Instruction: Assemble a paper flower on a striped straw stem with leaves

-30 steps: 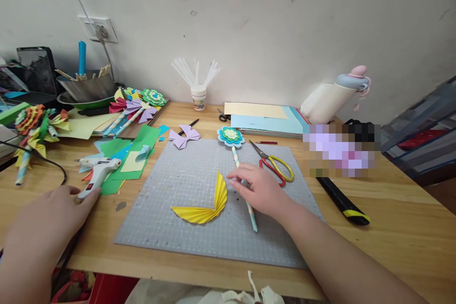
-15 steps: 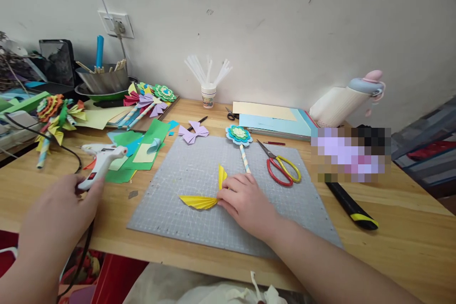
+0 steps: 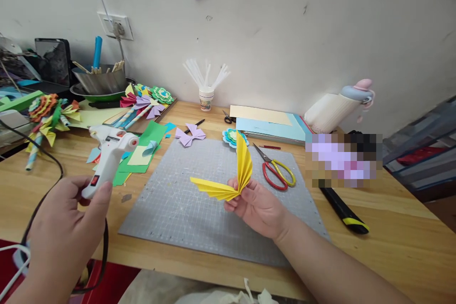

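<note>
My left hand [image 3: 71,223] is closed around the handle of a white hot glue gun [image 3: 109,164], raised at the left with its cord trailing behind. Between the thumb and fingers of my right hand [image 3: 258,204] is a yellow pleated paper piece [image 3: 223,190], pinched at its folded middle. Its two fan-shaped wings spread up and to the left, above the grey cutting mat [image 3: 160,218]. Behind it lies a layered blue, green and cream paper flower [image 3: 229,137], partly covered by the upper wing. A lilac folded paper bow [image 3: 191,136] rests at the mat's far left edge.
Red-and-yellow-handled scissors [image 3: 276,171] lie on the mat's right side, with a black handle [image 3: 344,209] beyond. Green paper sheets [image 3: 146,152] and finished paper flowers [image 3: 146,97] occupy the left. Behind stand a paper cup [image 3: 206,99] of white sticks and a leaning bottle [image 3: 338,104].
My right hand has lifted the yellow pleated paper off the mat and turned it palm-up. My left hand has raised the glue gun from the table and moved it slightly right.
</note>
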Motion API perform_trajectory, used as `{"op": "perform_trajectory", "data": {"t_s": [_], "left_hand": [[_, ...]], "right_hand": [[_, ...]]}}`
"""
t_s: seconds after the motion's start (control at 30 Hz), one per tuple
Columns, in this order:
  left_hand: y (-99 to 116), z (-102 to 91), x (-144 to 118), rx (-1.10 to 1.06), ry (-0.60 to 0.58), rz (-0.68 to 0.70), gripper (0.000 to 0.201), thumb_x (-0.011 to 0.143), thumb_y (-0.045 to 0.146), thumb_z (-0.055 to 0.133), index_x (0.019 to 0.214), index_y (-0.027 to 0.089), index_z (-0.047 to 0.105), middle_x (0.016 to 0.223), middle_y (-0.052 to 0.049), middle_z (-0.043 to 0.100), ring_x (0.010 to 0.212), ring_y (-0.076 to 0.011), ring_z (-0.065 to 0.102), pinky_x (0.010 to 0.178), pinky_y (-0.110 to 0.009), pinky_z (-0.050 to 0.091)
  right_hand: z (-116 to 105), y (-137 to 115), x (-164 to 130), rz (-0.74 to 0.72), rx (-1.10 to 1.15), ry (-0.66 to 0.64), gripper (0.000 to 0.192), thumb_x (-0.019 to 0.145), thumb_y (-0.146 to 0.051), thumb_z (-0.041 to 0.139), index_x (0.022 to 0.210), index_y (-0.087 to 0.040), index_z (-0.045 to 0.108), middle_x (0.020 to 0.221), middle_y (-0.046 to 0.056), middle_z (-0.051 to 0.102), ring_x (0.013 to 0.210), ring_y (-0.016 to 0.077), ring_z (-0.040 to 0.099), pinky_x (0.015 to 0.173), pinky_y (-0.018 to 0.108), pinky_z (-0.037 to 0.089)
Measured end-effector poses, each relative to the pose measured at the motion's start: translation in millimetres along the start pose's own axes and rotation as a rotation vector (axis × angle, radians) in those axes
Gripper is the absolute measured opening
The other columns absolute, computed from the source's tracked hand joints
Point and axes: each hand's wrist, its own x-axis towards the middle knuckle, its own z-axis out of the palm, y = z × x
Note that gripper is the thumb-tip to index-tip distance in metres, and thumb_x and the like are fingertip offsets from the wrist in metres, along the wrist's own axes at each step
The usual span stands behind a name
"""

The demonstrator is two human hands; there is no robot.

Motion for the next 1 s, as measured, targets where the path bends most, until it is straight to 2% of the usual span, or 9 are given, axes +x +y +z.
{"op": "perform_trajectory", "data": {"t_s": [0.13, 0.23, 0.4, 0.57, 0.73, 0.83, 0.93, 1.0], "left_hand": [[9, 1.9, -3, -0.003, -0.028, 0.06, 0.022, 0.082, 0.044, 0.049, 0.089, 0.023, 0.053, 0.074, 0.001, 0.05, 0.067, -0.0193, 0.051, 0.057, -0.027, 0.034], [13, 2.4, -5, -0.001, -0.075, 0.091, 0.024, 0.081, 0.044, 0.048, 0.089, 0.022, 0.053, 0.074, 0.0, 0.051, 0.066, -0.0193, 0.051, 0.057, -0.027, 0.035], [16, 4.8, -7, -0.012, -0.099, 0.071, 0.027, 0.08, 0.047, 0.048, 0.089, 0.022, 0.053, 0.073, 0.0, 0.051, 0.067, -0.0208, 0.052, 0.056, -0.028, 0.035], [19, 5.1, -8, -0.054, -0.136, 0.062, 0.024, 0.079, 0.045, 0.048, 0.086, 0.023, 0.051, 0.069, 0.0, 0.05, 0.065, -0.0207, 0.053, 0.057, -0.028, 0.036], [19, 3.9, -9, -0.067, -0.137, 0.072, 0.024, 0.079, 0.047, 0.047, 0.083, 0.023, 0.051, 0.069, 0.0, 0.05, 0.064, -0.0201, 0.052, 0.056, -0.029, 0.036], [19, 4.5, -9, -0.063, -0.142, 0.047, 0.024, 0.079, 0.046, 0.047, 0.083, 0.023, 0.051, 0.069, 0.001, 0.05, 0.064, -0.0204, 0.052, 0.056, -0.028, 0.036], [17, 4.6, -7, -0.057, -0.116, 0.055, 0.025, 0.078, 0.047, 0.048, 0.086, 0.023, 0.052, 0.07, 0.0, 0.051, 0.065, -0.0202, 0.052, 0.057, -0.028, 0.036], [15, 4.2, -8, -0.057, -0.113, 0.057, 0.025, 0.078, 0.046, 0.049, 0.086, 0.022, 0.053, 0.071, 0.0, 0.051, 0.065, -0.0199, 0.052, 0.057, -0.028, 0.036]], "right_hand": [[2, -5, -2, 0.096, 0.263, -0.086, 0.032, 0.075, -0.052, 0.068, 0.081, -0.024, 0.053, 0.075, -0.002, 0.043, 0.064, 0.0128, 0.044, 0.063, 0.031, 0.039], [5, -6, -4, 0.138, 0.374, -0.117, 0.029, 0.073, -0.043, 0.073, 0.08, -0.023, 0.054, 0.075, -0.002, 0.045, 0.064, 0.0124, 0.045, 0.064, 0.03, 0.037], [4, -5, -4, 0.174, 0.468, -0.123, 0.022, 0.076, -0.036, 0.071, 0.083, -0.025, 0.053, 0.074, -0.002, 0.047, 0.066, 0.014, 0.047, 0.065, 0.03, 0.037], [3, -6, -3, 0.177, 0.479, -0.108, 0.026, 0.074, -0.037, 0.072, 0.084, -0.026, 0.05, 0.075, -0.002, 0.044, 0.068, 0.0138, 0.046, 0.064, 0.029, 0.037], [4, -6, -2, 0.166, 0.376, -0.091, 0.029, 0.074, -0.043, 0.069, 0.084, -0.026, 0.048, 0.074, -0.001, 0.044, 0.067, 0.0152, 0.045, 0.063, 0.031, 0.039], [4, -5, -2, 0.121, 0.254, -0.048, 0.025, 0.078, -0.045, 0.063, 0.085, -0.026, 0.049, 0.082, 0.0, 0.047, 0.069, 0.0161, 0.046, 0.064, 0.032, 0.04], [2, -6, -4, 0.032, 0.09, 0.043, 0.011, 0.082, -0.034, 0.059, 0.086, -0.025, 0.055, 0.094, 0.003, 0.049, 0.084, 0.019, 0.047, 0.078, 0.036, 0.039], [3, -8, -6, -0.088, -0.227, 0.106, 0.002, 0.082, -0.023, 0.057, 0.083, -0.023, 0.058, 0.099, 0.004, 0.051, 0.095, 0.022, 0.045, 0.091, 0.04, 0.032]]}}
